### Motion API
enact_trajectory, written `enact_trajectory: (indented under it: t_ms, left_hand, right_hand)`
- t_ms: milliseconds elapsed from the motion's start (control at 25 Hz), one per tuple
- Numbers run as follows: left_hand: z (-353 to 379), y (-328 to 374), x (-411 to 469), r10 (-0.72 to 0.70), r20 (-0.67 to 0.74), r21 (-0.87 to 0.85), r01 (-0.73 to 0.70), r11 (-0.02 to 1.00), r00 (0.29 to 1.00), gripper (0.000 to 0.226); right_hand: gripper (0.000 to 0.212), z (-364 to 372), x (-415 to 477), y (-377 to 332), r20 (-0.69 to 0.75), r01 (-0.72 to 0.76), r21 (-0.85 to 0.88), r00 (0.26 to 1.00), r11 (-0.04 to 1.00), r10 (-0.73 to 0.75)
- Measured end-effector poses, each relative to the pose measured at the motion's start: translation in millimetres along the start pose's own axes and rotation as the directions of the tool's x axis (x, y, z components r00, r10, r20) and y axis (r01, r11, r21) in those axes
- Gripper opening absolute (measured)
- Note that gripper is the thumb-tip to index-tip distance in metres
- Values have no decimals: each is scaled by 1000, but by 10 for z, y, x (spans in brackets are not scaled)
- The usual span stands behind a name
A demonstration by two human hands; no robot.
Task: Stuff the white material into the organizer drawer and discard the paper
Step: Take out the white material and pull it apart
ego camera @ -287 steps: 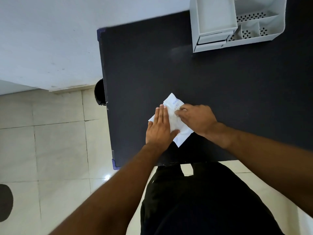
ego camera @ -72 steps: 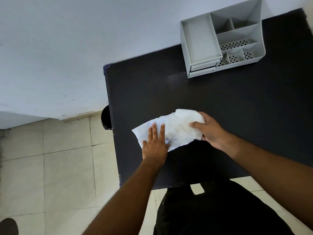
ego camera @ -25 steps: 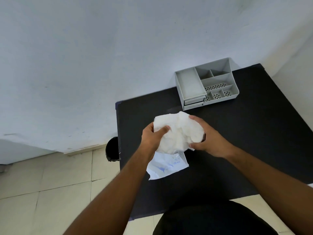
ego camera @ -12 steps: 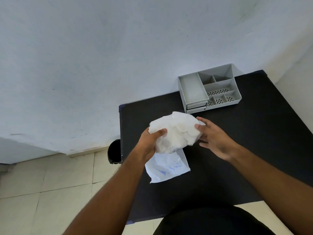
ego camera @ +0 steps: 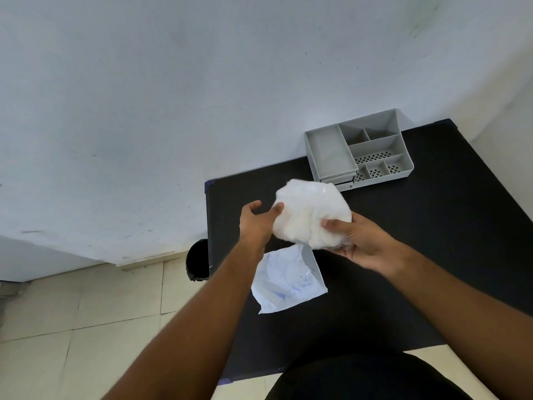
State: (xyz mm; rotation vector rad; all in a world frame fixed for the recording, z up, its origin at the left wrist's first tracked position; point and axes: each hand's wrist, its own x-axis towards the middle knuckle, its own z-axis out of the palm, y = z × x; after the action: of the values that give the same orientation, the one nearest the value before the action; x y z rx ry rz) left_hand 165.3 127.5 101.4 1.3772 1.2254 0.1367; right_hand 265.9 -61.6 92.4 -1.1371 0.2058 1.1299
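A fluffy white wad of material [ego camera: 310,213] hangs in the air above the black table [ego camera: 432,255]. My right hand [ego camera: 356,241] cups it from below and grips its right side. My left hand [ego camera: 256,222] touches its left side with the thumb, fingers spread. Below the wad, the emptied white paper wrapper [ego camera: 288,280] with blue print lies flat on the table. The grey organizer [ego camera: 359,151] stands at the table's far edge against the wall, its two small drawers [ego camera: 337,181] at the front left both pushed in.
A black bin [ego camera: 197,259] stands on the tiled floor just left of the table's left edge. The white wall runs behind the table. My dark-clothed body is at the table's near edge.
My right hand has taken hold of the white wad from underneath, and my left hand's grip has loosened to a touch. The wad has shifted slightly right, away from the paper.
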Motion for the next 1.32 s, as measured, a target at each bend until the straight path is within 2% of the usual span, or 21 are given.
enact_trajectory:
  t_ms: [40, 120, 200, 240, 360, 480, 600, 680, 760, 800, 880, 960, 1040, 1320]
  left_hand:
    - [33, -44, -5, -78, 16, -112, 79, 991, 997, 79]
    - [85, -133, -65, -210, 252, -268, 277, 923, 945, 84]
    - [122, -227, -165, -216, 477, -201, 345, 917, 852, 84]
    - [153, -267, -188, -195, 517, -170, 323, 931, 834, 79]
    - [214, -276, -119, -95, 469, -295, 257, 920, 878, 42]
    - [152, -238, -24, -34, 387, -436, 216, 873, 921, 29]
    - [109, -229, -29, 6, 338, -317, 108, 942, 941, 25]
    - [112, -202, -71, 69, 327, -161, -16, 987, 943, 23]
    - [138, -171, -98, 88, 340, -95, -59, 994, 936, 22]
    - [153, -154, -106, 67, 347, -101, -34, 994, 935, 22]
    - [169, -132, -124, -31, 384, -183, 109, 977, 923, 28]
    - [169, -132, -167, -141, 476, -263, 294, 919, 868, 38]
    - [169, -172, -221, -171, 546, -293, 378, 878, 820, 38]
    - [100, -338, -184, -139, 507, -306, 328, 894, 850, 26]
  right_hand:
    - [45, 38, 1, 26, -28, 22, 71, 999, 997, -20]
    - [40, 123, 10, 81, -102, 65, 191, 994, 979, -46]
    - [35, 192, 18, 137, -133, 81, 187, 990, 979, -57]
    - [33, 215, 17, 162, -137, 78, 143, 989, 987, -58]
    - [37, 238, -10, 220, -133, 46, 0, 990, 999, -45]
    - [42, 212, -30, 245, -150, 62, -56, 986, 997, -70]
    - [44, 173, -14, 226, -155, 116, -15, 981, 993, -117]
    - [42, 183, 14, 199, -163, 109, 19, 981, 994, -105]
    - [37, 186, 44, 167, -193, 79, 53, 979, 995, -67]
    - [37, 183, 53, 157, -196, 68, 81, 979, 994, -51]
    - [40, 175, 52, 149, -172, 78, 142, 984, 987, -53]
    - [41, 174, 42, 149, -158, 103, 190, 985, 976, -73]
    - [38, 161, 35, 156, -157, 135, 231, 983, 964, -100]
    - [46, 20, 2, 160, -180, 133, 295, 980, 946, -82]
